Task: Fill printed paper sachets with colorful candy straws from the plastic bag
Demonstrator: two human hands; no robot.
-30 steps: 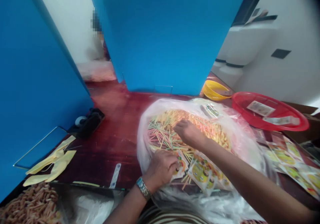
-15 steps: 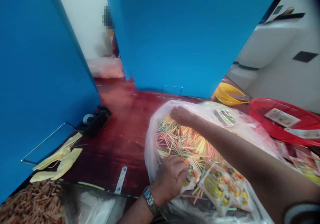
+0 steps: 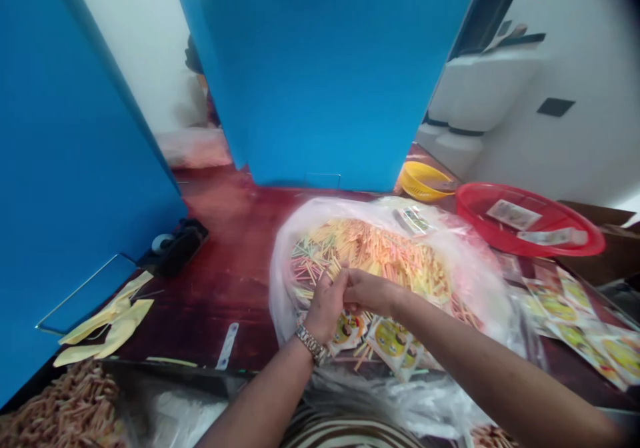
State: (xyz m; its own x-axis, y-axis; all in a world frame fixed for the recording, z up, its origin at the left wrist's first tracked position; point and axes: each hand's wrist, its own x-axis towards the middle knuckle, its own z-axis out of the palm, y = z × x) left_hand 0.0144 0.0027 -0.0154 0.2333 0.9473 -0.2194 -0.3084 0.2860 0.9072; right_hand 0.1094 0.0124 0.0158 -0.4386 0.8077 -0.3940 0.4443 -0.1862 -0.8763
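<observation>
A large clear plastic bag (image 3: 283, 261) lies open on the table, heaped with thin pastel sticks (image 3: 380, 248) in pink, yellow, orange and green. Over the heap's near side my two hands meet. My left hand (image 3: 325, 307), with a metal-band watch (image 3: 311, 345) at the wrist, is closed, and a few stick ends show at its fingertips. Against it, my right hand (image 3: 369, 292) has its fingers curled in; what they pinch is hidden. Just below, printed snack packets (image 3: 393, 341) lie on the bag's near edge among loose sticks.
On the right stand a red basket (image 3: 530, 235) and a yellow basket (image 3: 425, 181), with more printed packets (image 3: 575, 315) nearby. To the left are a tape dispenser (image 3: 175, 248), yellow gloves (image 3: 107, 325) and brown sticks (image 3: 65, 408). Blue partitions (image 3: 320, 81) rise behind.
My right hand has come back from the bag's far side to meet my left hand. The left hand has moved up off the packets. The view has shifted slightly to the right.
</observation>
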